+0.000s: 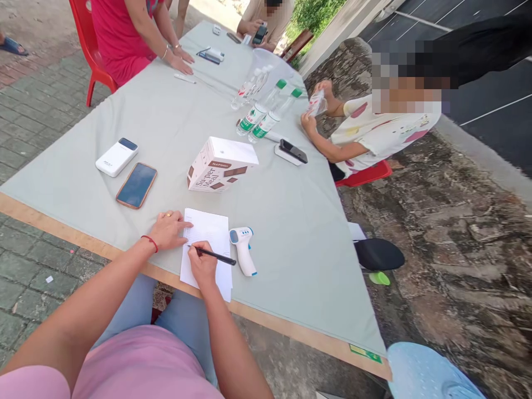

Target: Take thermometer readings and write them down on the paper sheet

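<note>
Printed white paper sheets (208, 227) lie in a small stack at the table's near edge. My right hand (203, 266) is closed round a black pen (216, 255), its tip on or just above the top sheet near the left side. At the sheet's left edge rests my left hand (168, 230), fingers stretched out, index finger touching the paper. A white and blue infrared thermometer (244, 249) lies right of the sheets. Behind them stands a Super Meal box (222, 166). To the left lie a smartphone (137, 185) and a white power bank (117, 157).
Water bottles with green caps (266, 113) stand mid-table, beside more clear bottles (251, 86). A black phone on a white box (291, 152) lies to the right. People sit or stand round the far sides of the cloth-covered table (299, 238). A blue stool (428, 371) is bottom right.
</note>
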Available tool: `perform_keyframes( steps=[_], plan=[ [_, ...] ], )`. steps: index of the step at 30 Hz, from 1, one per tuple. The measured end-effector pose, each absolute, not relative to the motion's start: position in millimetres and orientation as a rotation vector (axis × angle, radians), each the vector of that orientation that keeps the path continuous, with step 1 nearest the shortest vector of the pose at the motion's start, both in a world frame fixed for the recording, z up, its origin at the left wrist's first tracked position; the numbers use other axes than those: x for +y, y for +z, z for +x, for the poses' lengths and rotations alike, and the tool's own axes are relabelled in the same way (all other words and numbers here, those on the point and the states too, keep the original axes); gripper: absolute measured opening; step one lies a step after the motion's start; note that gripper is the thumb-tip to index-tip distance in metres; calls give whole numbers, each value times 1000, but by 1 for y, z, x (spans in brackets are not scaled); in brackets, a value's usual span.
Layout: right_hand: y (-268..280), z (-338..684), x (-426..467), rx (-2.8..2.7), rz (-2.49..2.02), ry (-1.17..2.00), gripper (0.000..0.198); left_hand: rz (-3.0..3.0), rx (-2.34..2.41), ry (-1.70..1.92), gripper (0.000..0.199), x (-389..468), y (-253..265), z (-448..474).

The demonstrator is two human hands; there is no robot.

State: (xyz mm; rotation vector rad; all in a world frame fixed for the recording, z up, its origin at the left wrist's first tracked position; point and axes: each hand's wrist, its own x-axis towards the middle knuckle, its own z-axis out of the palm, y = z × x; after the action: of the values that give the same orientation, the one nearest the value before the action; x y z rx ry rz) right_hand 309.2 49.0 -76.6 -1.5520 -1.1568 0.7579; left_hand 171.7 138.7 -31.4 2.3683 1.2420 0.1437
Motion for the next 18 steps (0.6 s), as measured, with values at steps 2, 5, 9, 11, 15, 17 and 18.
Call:
perform_keyframes(
  steps=[2,5,9,11,15,17,18],
  plan=[
    [-77,309,49,-1158,-1543,754,12,2367,1240,140,44,139,-31,172],
    [-77,309,48,-1171,-1544,751,12,2363,1242,136,44,138,-30,172],
    [-77,310,48,-1161,-1555,724,12,2359,1249,142,44,138,-29,172],
    [-77,310,49,-1167,-1559,712,12,2359,1245,146,44,138,-29,172],
    [-77,308,48,-1208,-1551,697,12,2362,1247,143,44,138,-30,172],
    [-76,308,46,-1218,-1556,674,12,2364,1248,141,44,138,-29,172],
    [-76,309,45,-1210,-1565,644,12,2363,1247,139,44,138,-29,172]
  ],
)
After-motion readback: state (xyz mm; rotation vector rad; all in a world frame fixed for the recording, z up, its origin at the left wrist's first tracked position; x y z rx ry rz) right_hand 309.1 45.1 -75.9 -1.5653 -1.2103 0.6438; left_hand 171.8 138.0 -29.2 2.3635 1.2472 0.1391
